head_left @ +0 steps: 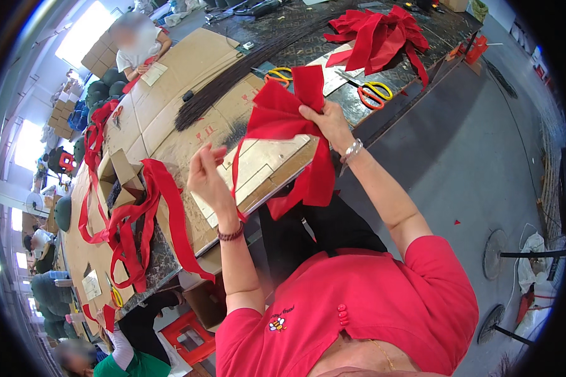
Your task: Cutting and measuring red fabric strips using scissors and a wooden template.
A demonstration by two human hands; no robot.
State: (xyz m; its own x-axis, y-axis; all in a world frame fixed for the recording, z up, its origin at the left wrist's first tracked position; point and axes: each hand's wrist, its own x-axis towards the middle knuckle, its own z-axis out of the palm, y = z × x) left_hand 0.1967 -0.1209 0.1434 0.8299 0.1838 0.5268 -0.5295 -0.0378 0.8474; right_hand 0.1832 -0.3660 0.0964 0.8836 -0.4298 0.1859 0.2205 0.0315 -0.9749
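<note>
My right hand (331, 127) is closed on a red ribbon bow (282, 114) with wide stacked loops, held above the near edge of the worktable. A broad tail of the bow hangs below the table edge, and a narrow strip drops on its left side. To the left of the bow, my left hand (209, 179) is raised with loosely bent fingers apart, and I see nothing held in it. Beneath the bow lies a pale board (258, 166) marked with dark lines.
Scissors with orange and yellow handles (375, 94) lie right of the bow, before a pile of red bows (383, 39). Dark thin wires (233, 81) stretch across the table. Long red ribbon (170, 201) drapes around an open carton (124, 176). Two co-workers (141, 53) sit at the table's left side.
</note>
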